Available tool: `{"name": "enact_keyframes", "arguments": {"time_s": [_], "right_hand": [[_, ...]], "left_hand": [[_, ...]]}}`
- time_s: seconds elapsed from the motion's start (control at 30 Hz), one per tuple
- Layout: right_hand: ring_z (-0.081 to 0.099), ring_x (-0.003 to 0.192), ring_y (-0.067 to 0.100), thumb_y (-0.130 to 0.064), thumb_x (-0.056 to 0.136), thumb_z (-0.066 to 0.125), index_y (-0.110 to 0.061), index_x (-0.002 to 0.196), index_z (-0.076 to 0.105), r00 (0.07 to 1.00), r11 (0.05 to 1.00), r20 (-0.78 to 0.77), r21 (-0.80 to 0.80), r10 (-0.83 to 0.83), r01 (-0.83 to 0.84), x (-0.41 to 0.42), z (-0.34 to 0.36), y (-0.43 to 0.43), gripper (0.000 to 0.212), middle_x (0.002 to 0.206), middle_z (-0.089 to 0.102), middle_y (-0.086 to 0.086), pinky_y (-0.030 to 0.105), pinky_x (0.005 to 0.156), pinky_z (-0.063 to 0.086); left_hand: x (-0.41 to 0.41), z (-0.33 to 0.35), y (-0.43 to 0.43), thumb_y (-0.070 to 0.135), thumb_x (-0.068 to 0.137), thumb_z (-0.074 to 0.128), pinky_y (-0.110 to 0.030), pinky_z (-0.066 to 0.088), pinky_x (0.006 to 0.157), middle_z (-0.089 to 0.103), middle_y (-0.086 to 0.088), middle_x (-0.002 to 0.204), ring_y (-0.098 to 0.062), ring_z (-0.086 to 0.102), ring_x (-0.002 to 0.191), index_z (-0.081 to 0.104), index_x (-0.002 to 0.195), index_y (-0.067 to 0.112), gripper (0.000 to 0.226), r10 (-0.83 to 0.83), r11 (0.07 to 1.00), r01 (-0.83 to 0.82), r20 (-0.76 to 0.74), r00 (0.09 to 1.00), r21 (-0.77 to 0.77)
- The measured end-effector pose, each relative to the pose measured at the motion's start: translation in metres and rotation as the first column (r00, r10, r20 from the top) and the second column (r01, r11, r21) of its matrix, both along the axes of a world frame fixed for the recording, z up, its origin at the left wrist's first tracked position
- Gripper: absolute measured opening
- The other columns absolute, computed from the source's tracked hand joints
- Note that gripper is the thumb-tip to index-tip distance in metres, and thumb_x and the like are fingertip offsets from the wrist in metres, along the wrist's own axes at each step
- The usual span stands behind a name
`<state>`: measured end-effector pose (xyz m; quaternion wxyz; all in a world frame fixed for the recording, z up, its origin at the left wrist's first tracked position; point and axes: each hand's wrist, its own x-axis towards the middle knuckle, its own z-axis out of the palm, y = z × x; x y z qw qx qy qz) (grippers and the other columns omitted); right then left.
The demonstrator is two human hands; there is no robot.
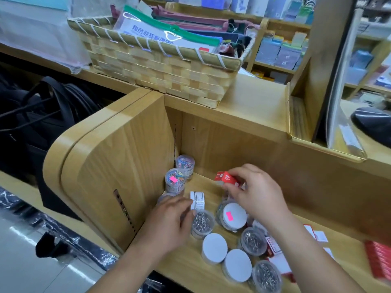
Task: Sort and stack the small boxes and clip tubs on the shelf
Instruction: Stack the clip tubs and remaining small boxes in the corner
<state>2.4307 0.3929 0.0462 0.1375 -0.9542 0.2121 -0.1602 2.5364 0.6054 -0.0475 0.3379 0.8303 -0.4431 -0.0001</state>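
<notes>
Here, we pinched the small red box (227,179) in our right hand (256,197) over the shelf's (186,265) back edge, its long axis lying left-to-right. Our left hand (169,218) curled at the white box (198,199) near the left wall, its grip unclear. Clip tubs (203,224) crowded the front edge.

Pinches a small red box (227,179) in the right hand (256,195); lays the left hand (169,220) over a clear tub (164,197).
</notes>
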Motion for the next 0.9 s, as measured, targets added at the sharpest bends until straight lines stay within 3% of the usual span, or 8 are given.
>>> {"name": "enact_keyframes", "arguments": {"time_s": [0.17, 0.3, 0.4, 0.53, 0.67, 0.77, 0.83, 0.9], "right_hand": [[0.063, 0.094, 0.014, -0.05, 0.081, 0.075, -0.033, 0.098, 0.073, 0.94, 0.941, 0.073, 0.082, -0.334, 0.328, -0.063, 0.006, -0.021, 0.025, 0.095, 0.066, -0.013, 0.034, 0.074, 0.054], [0.064, 0.095, 0.021, -0.054, 0.086, 0.065, -0.032, 0.1, 0.072, 0.853, 0.849, -0.047, 0.079, -0.52, 0.522, -0.092, -0.014, -0.039, 0.027, 0.097, 0.068, -0.008, 0.036, 0.073, 0.055], [0.065, 0.09, 0.027, -0.051, 0.09, 0.058, -0.026, 0.097, 0.071, 0.827, 0.816, -0.063, 0.136, -0.559, 0.562, -0.096, -0.029, -0.05, 0.029, 0.092, 0.07, -0.001, 0.038, 0.07, 0.056], [0.066, 0.096, 0.031, -0.051, 0.091, 0.059, -0.025, 0.103, 0.069, 0.803, 0.777, -0.082, 0.215, -0.59, 0.592, -0.099, -0.033, -0.058, 0.031, 0.098, 0.073, 0.002, 0.039, 0.074, 0.056], [0.066, 0.095, 0.028, -0.049, 0.088, 0.059, -0.025, 0.104, 0.071, 0.816, 0.786, -0.103, 0.224, -0.568, 0.576, -0.111, -0.038, -0.057, 0.031, 0.096, 0.073, -0.001, 0.04, 0.077, 0.056], [0.066, 0.089, 0.029, -0.04, 0.087, 0.067, -0.024, 0.103, 0.072, 0.82, 0.772, -0.089, 0.292, -0.566, 0.565, -0.117, -0.04, -0.055, 0.023, 0.09, 0.074, 0.001, 0.036, 0.074, 0.053], [0.067, 0.088, 0.028, -0.036, 0.087, 0.069, -0.021, 0.105, 0.071, 0.826, 0.769, -0.06, 0.331, -0.561, 0.546, -0.119, -0.042, -0.054, 0.023, 0.096, 0.074, 0.003, 0.036, 0.076, 0.053], [0.066, 0.098, 0.028, -0.031, 0.088, 0.069, -0.015, 0.114, 0.071, 0.821, 0.772, -0.038, 0.321, -0.569, 0.55, -0.119, -0.043, -0.052, 0.03, 0.105, 0.073, 0.006, 0.035, 0.083, 0.052]], "left_hand": [[0.001, 0.011, -0.026, 0.045, 0.092, 0.057, -0.038, 0.056, 0.067, 0.071, 0.003, 0.09, -0.024, 0.067, 0.088, 0.063, 0.116, 0.024, 0.033, 0.093, 0.988, -0.108, 0.13, 0.987, 0.114], [0.002, 0.022, -0.05, 0.062, 0.089, 0.048, -0.034, 0.055, 0.064, 0.068, 0.005, 0.085, -0.024, 0.067, 0.084, 0.058, 0.1, 0.028, 0.037, 0.175, 0.909, -0.196, 0.089, 0.98, 0.367], [0.001, 0.026, -0.064, 0.063, 0.084, 0.052, -0.036, 0.057, 0.071, 0.067, 0.005, 0.087, -0.025, 0.066, 0.086, 0.058, 0.103, 0.03, 0.039, 0.209, 0.893, -0.201, 0.023, 0.978, 0.404], [-0.007, 0.031, -0.067, 0.059, 0.084, 0.057, -0.036, 0.055, 0.075, 0.072, 0.0, 0.104, -0.023, 0.067, 0.098, 0.055, 0.138, 0.033, 0.06, 0.165, 0.95, -0.141, -0.062, 0.984, 0.28], [-0.017, 0.032, -0.051, 0.033, 0.083, 0.074, -0.023, 0.047, 0.059, 0.061, 0.012, 0.074, -0.006, 0.058, 0.069, 0.067, 0.12, 0.034, 0.037, 0.098, 0.995, -0.097, -0.095, 0.991, 0.021], [-0.021, 0.03, -0.035, 0.023, 0.082, 0.081, -0.024, 0.05, 0.073, 0.061, 0.018, 0.096, -0.003, 0.06, 0.078, 0.061, 0.125, 0.039, 0.05, 0.04, 0.997, -0.046, -0.091, 0.995, -0.062], [-0.024, 0.03, -0.027, 0.016, 0.08, 0.082, -0.03, 0.05, 0.078, 0.059, 0.022, 0.1, -0.003, 0.059, 0.084, 0.059, 0.125, 0.038, 0.055, -0.021, 0.994, 0.014, -0.065, 0.998, -0.108], [-0.026, 0.032, -0.022, 0.011, 0.078, 0.083, -0.022, 0.045, 0.079, 0.056, 0.034, 0.1, -0.003, 0.055, 0.091, 0.061, 0.123, 0.034, 0.055, -0.032, 0.991, 0.026, -0.039, 0.999, -0.132]]}}
